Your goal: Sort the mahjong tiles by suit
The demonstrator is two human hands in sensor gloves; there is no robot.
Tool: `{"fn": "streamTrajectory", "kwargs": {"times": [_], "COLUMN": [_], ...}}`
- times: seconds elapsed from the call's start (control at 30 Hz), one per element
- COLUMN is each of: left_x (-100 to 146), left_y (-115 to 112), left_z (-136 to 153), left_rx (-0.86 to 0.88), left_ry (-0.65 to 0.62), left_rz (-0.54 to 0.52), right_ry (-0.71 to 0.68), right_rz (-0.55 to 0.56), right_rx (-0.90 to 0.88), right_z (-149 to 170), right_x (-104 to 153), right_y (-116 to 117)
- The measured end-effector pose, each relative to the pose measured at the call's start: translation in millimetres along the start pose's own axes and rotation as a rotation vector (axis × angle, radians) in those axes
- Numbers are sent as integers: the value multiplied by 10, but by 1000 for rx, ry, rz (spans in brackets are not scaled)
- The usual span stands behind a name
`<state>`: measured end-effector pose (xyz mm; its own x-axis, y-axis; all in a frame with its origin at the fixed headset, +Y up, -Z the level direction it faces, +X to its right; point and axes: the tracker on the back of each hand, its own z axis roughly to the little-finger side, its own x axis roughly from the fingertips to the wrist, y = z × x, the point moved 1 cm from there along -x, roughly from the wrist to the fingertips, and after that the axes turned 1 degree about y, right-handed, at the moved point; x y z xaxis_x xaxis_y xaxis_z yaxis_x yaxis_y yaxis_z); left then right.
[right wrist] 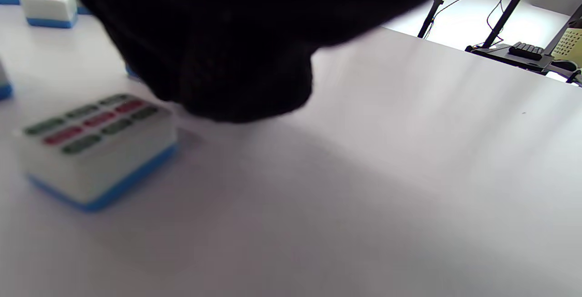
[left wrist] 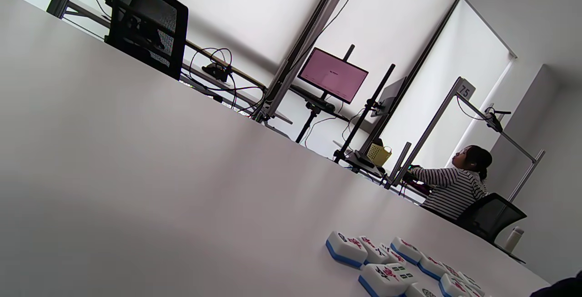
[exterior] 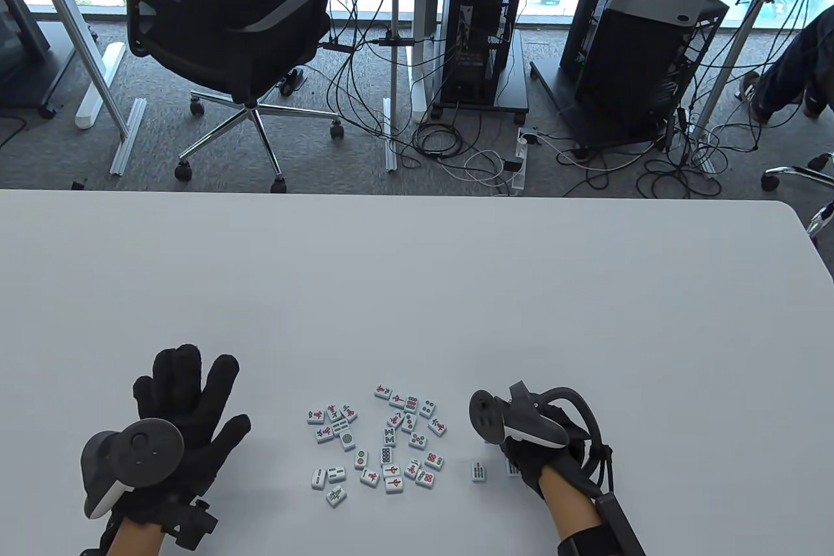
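1. Handling. The mahjong tiles (exterior: 384,445) are small rigid blocks and probably light; their faces look smooth, so a tile may slip from gloved fingertips or skid on the table (exterior: 417,282). They are unlikely to be fragile. Each is best pinched across its two long side walls, thumb opposite a finger, or simply slid flat over the surface.

2. Appearance. Each tile has a white upper body and a blue base layer. The faces carry red characters, green and red bars, or circles. In the right wrist view the separated tile (right wrist: 97,147) shows three rows of green and red bars.

3. Position. The loose cluster lies face up near the table's near edge, between the two hands. The separated tile lies to the right of the cluster, just beside the right hand; a second tile (exterior: 512,468) is partly hidden under that hand.

4. Hands. The left hand (exterior: 179,416) lies spread wide and flat, left of the cluster, holding nothing. The right hand (exterior: 544,452) has its fingers turned down over the partly hidden tile; whether it grips that tile cannot be told.
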<state>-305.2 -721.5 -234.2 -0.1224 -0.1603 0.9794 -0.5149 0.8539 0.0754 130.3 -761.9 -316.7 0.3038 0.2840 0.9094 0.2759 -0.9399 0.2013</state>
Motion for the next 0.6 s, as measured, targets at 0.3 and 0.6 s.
{"fn": "streamTrajectory", "kwargs": {"times": [0.3,0.6], "left_x": [-3,-2], "left_y": [3,-2], "left_z": [-3,-11], "left_rx": [1,-3], "left_ry": [1,-7], "left_rz": [5,7], "right_ry": [13,-136], "right_rz": [-36,237], "right_rx": [18,-98], "right_z": [-19,-701], "right_x": [23,126], "right_y": [-64,-560]}}
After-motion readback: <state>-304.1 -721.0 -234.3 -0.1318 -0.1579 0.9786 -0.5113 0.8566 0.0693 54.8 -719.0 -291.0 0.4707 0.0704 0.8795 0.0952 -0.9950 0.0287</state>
